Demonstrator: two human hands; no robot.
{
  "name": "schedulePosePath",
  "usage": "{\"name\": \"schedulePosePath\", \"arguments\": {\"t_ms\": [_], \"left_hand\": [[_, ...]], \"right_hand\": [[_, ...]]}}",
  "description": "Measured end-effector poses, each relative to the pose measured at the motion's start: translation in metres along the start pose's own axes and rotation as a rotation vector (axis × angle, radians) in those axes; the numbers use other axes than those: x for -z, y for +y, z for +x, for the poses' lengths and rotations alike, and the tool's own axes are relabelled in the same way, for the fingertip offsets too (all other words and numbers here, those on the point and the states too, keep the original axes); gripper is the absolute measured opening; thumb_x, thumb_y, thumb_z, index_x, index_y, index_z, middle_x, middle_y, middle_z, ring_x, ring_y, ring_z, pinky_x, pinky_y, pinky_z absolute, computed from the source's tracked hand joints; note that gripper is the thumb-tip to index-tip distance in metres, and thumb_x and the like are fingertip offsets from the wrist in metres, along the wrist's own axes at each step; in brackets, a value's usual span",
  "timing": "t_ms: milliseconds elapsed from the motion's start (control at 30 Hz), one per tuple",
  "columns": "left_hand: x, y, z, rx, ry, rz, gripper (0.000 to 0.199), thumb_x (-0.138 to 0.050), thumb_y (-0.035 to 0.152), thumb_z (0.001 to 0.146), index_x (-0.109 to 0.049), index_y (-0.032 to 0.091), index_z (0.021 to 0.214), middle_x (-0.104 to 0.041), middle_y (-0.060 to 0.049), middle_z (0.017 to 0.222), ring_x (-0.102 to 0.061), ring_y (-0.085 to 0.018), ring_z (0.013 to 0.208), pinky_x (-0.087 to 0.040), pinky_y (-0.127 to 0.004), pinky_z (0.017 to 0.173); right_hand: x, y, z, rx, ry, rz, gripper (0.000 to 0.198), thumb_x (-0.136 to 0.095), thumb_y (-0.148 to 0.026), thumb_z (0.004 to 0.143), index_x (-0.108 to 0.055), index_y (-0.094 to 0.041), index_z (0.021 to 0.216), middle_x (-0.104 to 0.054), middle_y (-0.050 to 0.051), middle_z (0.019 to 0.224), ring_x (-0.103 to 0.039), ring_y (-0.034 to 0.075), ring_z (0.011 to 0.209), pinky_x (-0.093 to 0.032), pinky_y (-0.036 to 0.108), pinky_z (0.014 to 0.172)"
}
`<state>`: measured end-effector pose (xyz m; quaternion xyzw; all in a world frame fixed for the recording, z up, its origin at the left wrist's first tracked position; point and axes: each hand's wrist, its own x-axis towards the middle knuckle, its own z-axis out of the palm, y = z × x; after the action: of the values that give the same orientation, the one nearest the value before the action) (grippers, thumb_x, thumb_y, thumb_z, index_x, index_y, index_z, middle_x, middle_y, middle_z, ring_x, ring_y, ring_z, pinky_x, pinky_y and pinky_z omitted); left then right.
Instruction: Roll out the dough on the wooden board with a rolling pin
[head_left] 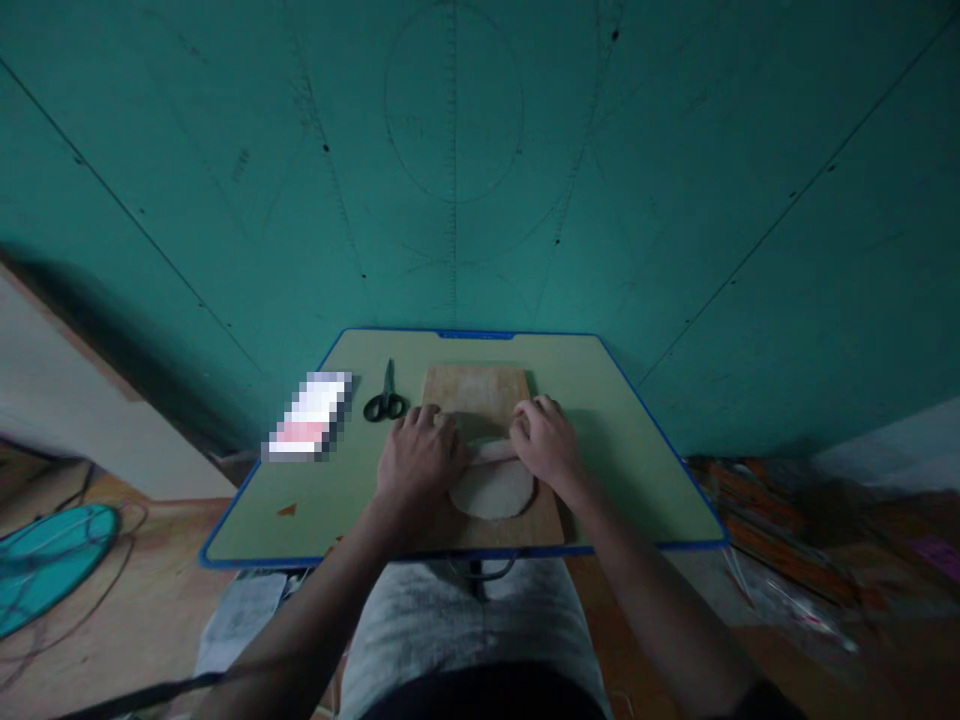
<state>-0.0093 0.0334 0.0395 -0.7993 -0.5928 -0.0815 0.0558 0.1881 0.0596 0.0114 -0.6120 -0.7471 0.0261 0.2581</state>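
Note:
A flat round of pale dough (491, 492) lies on a wooden board (480, 385). Across its far part runs a pale rolling pin (493, 454), with dough showing just beyond it. My left hand (421, 452) is closed over the pin's left end, fingers curled and knuckles up. The right end is under my right hand (546, 438), its fingers likewise bent round it. Both ends of the pin are hidden by my hands.
Black-handled scissors (386, 403) lie left of the board on a blue-edged folding table (630, 440). A blurred-out phone-like rectangle (311, 415) is at the table's left edge. A small brown triangle (286, 510) lies near the front. A green wall (480, 230) stands behind.

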Motion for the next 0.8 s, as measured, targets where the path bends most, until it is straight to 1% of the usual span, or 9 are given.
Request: {"name": "schedulePosePath", "arguments": {"t_ms": [100, 200, 300, 400, 500, 600, 733, 800], "left_hand": [[-0.001, -0.006, 0.014, -0.007, -0.026, 0.009, 0.031, -0.041, 0.033, 0.098, -0.068, 0.016, 0.101, -0.066, -0.013, 0.107, -0.061, -0.029, 0.100, -0.048, -0.039, 0.082], [-0.007, -0.015, 0.026, -0.008, -0.028, -0.009, 0.031, -0.042, 0.030, 0.097, -0.069, 0.015, 0.100, -0.066, -0.015, 0.105, -0.062, -0.029, 0.101, -0.049, -0.038, 0.084], [-0.014, -0.022, 0.036, 0.008, -0.045, -0.037, 0.030, -0.043, 0.028, 0.095, -0.070, 0.013, 0.100, -0.067, -0.016, 0.106, -0.062, -0.029, 0.105, -0.049, -0.037, 0.088], [-0.016, -0.025, 0.043, 0.040, -0.049, -0.032, 0.032, -0.042, 0.027, 0.095, -0.071, 0.013, 0.099, -0.067, -0.016, 0.105, -0.063, -0.029, 0.105, -0.050, -0.037, 0.088], [-0.015, -0.024, 0.046, 0.108, -0.068, -0.010, 0.034, -0.042, 0.029, 0.094, -0.071, 0.012, 0.103, -0.068, -0.017, 0.104, -0.065, -0.029, 0.103, -0.051, -0.036, 0.086], [-0.015, -0.023, 0.044, 0.178, -0.094, -0.019, 0.038, -0.041, 0.034, 0.095, -0.070, 0.012, 0.106, -0.070, -0.017, 0.105, -0.067, -0.029, 0.101, -0.053, -0.036, 0.082], [-0.013, -0.021, 0.035, 0.236, -0.170, -0.031, 0.048, -0.034, 0.042, 0.097, -0.072, 0.013, 0.101, -0.073, -0.017, 0.096, -0.072, -0.030, 0.091, -0.054, -0.036, 0.073], [-0.011, -0.019, 0.029, 0.225, -0.201, -0.016, 0.050, -0.033, 0.044, 0.098, -0.073, 0.014, 0.099, -0.074, -0.018, 0.092, -0.073, -0.031, 0.088, -0.054, -0.036, 0.070]], "right_hand": [[0.001, -0.002, 0.011, -0.037, -0.044, -0.078, 0.015, -0.050, -0.016, 0.085, -0.065, -0.019, 0.088, -0.063, 0.009, 0.095, -0.057, 0.023, 0.092, -0.041, 0.031, 0.080], [0.003, -0.005, 0.024, -0.087, -0.113, -0.111, 0.015, -0.051, -0.019, 0.087, -0.066, -0.019, 0.088, -0.067, 0.009, 0.095, -0.060, 0.021, 0.090, -0.040, 0.029, 0.076], [0.003, -0.009, 0.037, -0.166, -0.206, -0.129, 0.021, -0.048, -0.023, 0.091, -0.068, -0.020, 0.092, -0.072, 0.008, 0.096, -0.063, 0.020, 0.087, -0.038, 0.028, 0.071], [-0.001, -0.011, 0.047, -0.202, -0.280, -0.164, 0.028, -0.045, -0.028, 0.094, -0.072, -0.021, 0.092, -0.075, 0.009, 0.100, -0.066, 0.021, 0.088, -0.038, 0.028, 0.070], [-0.007, -0.009, 0.050, -0.192, -0.290, -0.187, 0.033, -0.043, -0.028, 0.095, -0.074, -0.021, 0.091, -0.076, 0.010, 0.103, -0.067, 0.021, 0.091, -0.039, 0.028, 0.071], [-0.010, -0.006, 0.049, -0.159, -0.269, -0.192, 0.033, -0.043, -0.027, 0.095, -0.075, -0.020, 0.090, -0.076, 0.010, 0.103, -0.067, 0.020, 0.093, -0.039, 0.027, 0.073], [-0.010, -0.004, 0.046, -0.126, -0.256, -0.179, 0.029, -0.045, -0.024, 0.095, -0.074, -0.021, 0.090, -0.076, 0.009, 0.104, -0.067, 0.019, 0.093, -0.038, 0.027, 0.071], [-0.008, -0.005, 0.046, -0.138, -0.261, -0.168, 0.028, -0.046, -0.025, 0.095, -0.073, -0.021, 0.090, -0.076, 0.008, 0.102, -0.066, 0.019, 0.090, -0.036, 0.027, 0.067]]}}
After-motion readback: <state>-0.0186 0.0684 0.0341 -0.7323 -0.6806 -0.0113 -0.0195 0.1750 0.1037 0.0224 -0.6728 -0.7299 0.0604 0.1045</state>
